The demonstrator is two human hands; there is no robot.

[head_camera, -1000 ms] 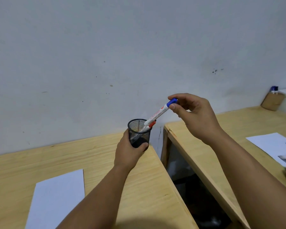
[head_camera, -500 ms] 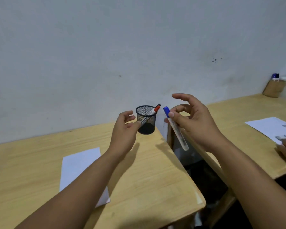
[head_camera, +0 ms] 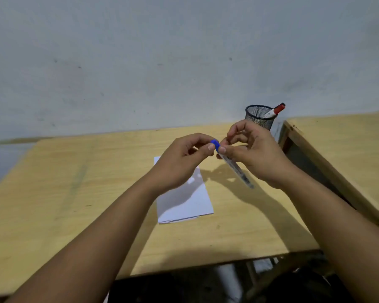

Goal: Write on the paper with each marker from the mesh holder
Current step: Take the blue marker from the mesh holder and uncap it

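My right hand [head_camera: 254,154] grips the white barrel of a blue marker [head_camera: 236,170], which slants down to the right above the desk. My left hand [head_camera: 182,160] pinches the marker's blue cap [head_camera: 214,144] between thumb and forefinger at the barrel's upper end. A white sheet of paper [head_camera: 184,202] lies on the wooden desk [head_camera: 74,193] below my hands, partly hidden by my left wrist. A black mesh holder [head_camera: 259,116] stands at the desk's back right corner, behind my right hand, with a red-capped marker [head_camera: 275,110] leaning out of it.
A second wooden desk [head_camera: 348,149] stands to the right, separated by a narrow dark gap. A grey-white wall runs close behind both desks. The floor under the desk's front edge is dark.
The view has swung left and down. My right hand brought the blue marker from beside the holder to over the paper. My left hand left the holder and now pinches the blue cap.
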